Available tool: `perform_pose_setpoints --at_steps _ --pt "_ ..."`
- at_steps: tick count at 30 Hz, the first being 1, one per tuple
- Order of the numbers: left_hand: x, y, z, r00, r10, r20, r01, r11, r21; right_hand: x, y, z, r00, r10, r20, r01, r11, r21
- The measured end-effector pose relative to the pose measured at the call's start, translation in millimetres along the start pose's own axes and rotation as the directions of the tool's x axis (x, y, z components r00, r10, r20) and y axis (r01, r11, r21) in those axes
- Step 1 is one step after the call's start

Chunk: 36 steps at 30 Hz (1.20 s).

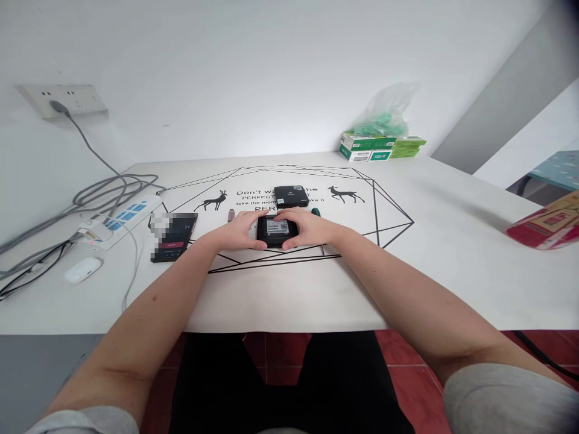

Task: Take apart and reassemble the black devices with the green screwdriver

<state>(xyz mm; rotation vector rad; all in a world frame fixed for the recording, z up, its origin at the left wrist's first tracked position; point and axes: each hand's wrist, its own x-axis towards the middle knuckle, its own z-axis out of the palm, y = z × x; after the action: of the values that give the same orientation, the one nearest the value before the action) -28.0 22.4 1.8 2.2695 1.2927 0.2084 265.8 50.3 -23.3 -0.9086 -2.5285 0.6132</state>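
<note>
A small black square device [278, 227] with a white printed label on its upper face lies in the middle of the table. My left hand [239, 231] grips its left side, and my right hand [309, 228] holds the right side with fingers reaching over the far edge. Just beyond it lies a flat black square piece [292, 196] with small stickers. A pink handle [231, 215] shows past my left hand; a dark green handle [315, 212] pokes out past my right. Both tools are mostly hidden by my hands.
To the left are a phone [174, 237], a white power strip [131, 218] with coiled cables and a white oval case [84, 270]. Green-and-white boxes [368, 147] under a plastic bag [386, 117] stand at the back right. A red package [545, 226] sits at the right edge.
</note>
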Motion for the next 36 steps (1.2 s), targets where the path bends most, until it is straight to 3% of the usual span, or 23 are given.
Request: perform_pose_setpoints --at_steps 11,18,23,29,31,32,33,34,35,36 --pt "3 7 -6.6 0.999 -0.041 0.026 0.04 0.998 0.048 2 -2 -2 0.981 0.135 0.14 -0.132 0.991 -0.029" --pt "4 8 -7.2 0.999 -0.044 0.029 0.043 0.997 0.062 6 5 2 0.969 0.129 0.209 -0.123 0.992 -0.043" --pt "3 0 -0.7 0.998 -0.052 -0.019 0.053 0.998 0.023 5 5 0 0.991 0.057 0.125 -0.058 0.998 0.011" --pt "4 -5 0.4 0.992 0.044 -0.122 -0.043 0.999 0.011 3 -1 -4 0.995 0.005 0.095 -0.005 1.0 -0.004" --pt "7 -8 -1.7 0.976 0.042 -0.212 -0.028 0.997 0.068 2 2 -7 0.998 0.047 -0.032 -0.05 0.994 -0.094" --pt "9 -10 -2.7 0.965 0.016 -0.263 0.016 0.993 0.12 1 6 -11 0.982 0.108 -0.155 -0.131 0.981 -0.144" --pt "11 -11 -3.5 0.951 -0.014 -0.309 0.071 0.982 0.173 -1 11 -16 0.936 0.197 -0.29 -0.253 0.952 -0.17" --pt "12 -13 -3.9 0.938 -0.047 -0.344 0.127 0.969 0.214 -3 17 -21 0.839 0.329 -0.434 -0.425 0.894 -0.144" --pt "14 -14 -3.9 0.926 -0.077 -0.37 0.174 0.956 0.238 -6 23 -27 0.727 0.472 -0.498 -0.578 0.813 -0.073" --pt "15 -15 -3.3 0.918 -0.096 -0.385 0.206 0.945 0.254 -9 28 -33 0.638 0.604 -0.478 -0.685 0.728 0.007"
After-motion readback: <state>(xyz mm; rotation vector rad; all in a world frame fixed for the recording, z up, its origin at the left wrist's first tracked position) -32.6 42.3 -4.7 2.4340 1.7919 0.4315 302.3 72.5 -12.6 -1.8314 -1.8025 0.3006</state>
